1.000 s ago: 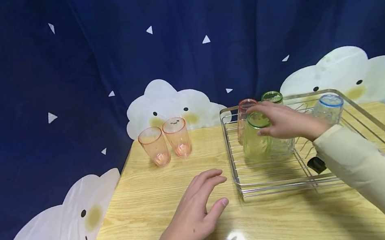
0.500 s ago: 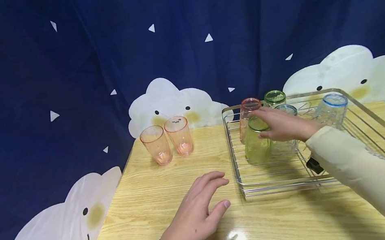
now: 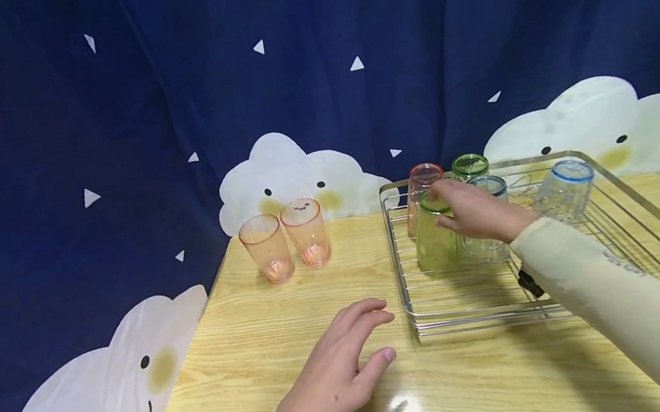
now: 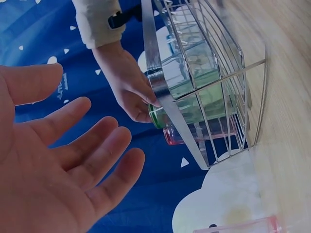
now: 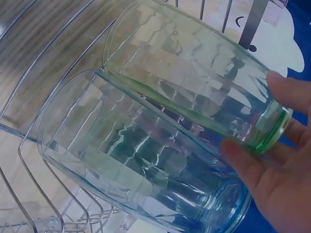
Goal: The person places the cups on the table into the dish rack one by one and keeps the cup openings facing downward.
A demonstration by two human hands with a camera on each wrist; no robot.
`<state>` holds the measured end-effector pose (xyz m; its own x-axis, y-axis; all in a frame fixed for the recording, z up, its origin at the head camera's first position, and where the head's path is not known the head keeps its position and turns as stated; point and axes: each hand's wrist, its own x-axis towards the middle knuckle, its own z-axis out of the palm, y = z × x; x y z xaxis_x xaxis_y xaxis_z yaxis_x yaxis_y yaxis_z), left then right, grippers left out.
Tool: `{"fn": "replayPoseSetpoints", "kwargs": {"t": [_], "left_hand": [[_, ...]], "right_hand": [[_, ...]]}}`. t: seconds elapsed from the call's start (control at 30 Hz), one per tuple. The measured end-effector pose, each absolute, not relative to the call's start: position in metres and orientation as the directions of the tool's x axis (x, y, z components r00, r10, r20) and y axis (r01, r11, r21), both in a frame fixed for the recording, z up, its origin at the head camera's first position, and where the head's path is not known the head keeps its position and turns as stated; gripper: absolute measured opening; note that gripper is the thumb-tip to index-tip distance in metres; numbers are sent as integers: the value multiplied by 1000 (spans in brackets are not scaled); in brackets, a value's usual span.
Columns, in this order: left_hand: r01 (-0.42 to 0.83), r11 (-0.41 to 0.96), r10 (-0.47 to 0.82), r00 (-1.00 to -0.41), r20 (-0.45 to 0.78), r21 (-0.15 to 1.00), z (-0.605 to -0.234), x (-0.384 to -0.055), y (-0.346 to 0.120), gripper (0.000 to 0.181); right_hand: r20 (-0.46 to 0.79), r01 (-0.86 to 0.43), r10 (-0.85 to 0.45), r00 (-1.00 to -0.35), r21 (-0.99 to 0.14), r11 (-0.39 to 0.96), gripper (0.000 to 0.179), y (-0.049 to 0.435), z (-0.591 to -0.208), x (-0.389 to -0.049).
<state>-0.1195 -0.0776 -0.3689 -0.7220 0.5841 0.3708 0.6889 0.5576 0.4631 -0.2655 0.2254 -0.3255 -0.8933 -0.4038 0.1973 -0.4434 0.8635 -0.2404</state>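
My right hand [image 3: 476,212] grips an upside-down green glass [image 3: 439,243] by its base, at the left part of the wire rack. In the right wrist view, thumb and fingers sit round the green base [image 5: 272,128]. Close beside that glass stands an upside-down blue glass [image 5: 131,160], partly behind the hand in the head view. A red-rimmed glass [image 3: 416,211] and another green glass [image 3: 468,165] stand inverted behind them. My left hand [image 3: 337,370] hovers over the table left of the rack, holding nothing, its fingers loosely bent and spread.
The metal wire rack [image 3: 571,299] has a raised rim and stands on the wooden table [image 3: 250,358]. At its right side sits another inverted blue glass [image 3: 569,193]. Two orange glasses [image 3: 269,253] stand upright at the back left. A dark blue curtain [image 3: 310,61] hangs behind.
My right hand has shifted slightly left and back with the green glass, bringing it closer to the red-rimmed one. The left hand has stayed nearly still.
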Motion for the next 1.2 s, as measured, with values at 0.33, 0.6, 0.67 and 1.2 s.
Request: {"fn": "replayPoseSetpoints", "kwargs": {"t": [0.33,0.6,0.67,1.2], "left_hand": [[676,558,593,-731,339,481,-369,-120,-77,37],[693,551,609,-715,343,465,-370,-120,-76,36],[692,551,611,-715,339,466,-370,-120,-76,36],[698,553,608,-711,352,455,-362,-115,-83,37]], "right_hand": [[284,-493,-456,-844,-73,867,37,218,-322,-258],[284,-507,-480,-830,-26,861,38,219,-319,-251],[251,-497,-476,-843,-23,868,44,219,-317,-249],[120,-494,-482,-868,-104,863,56,215,-304,-234]]}}
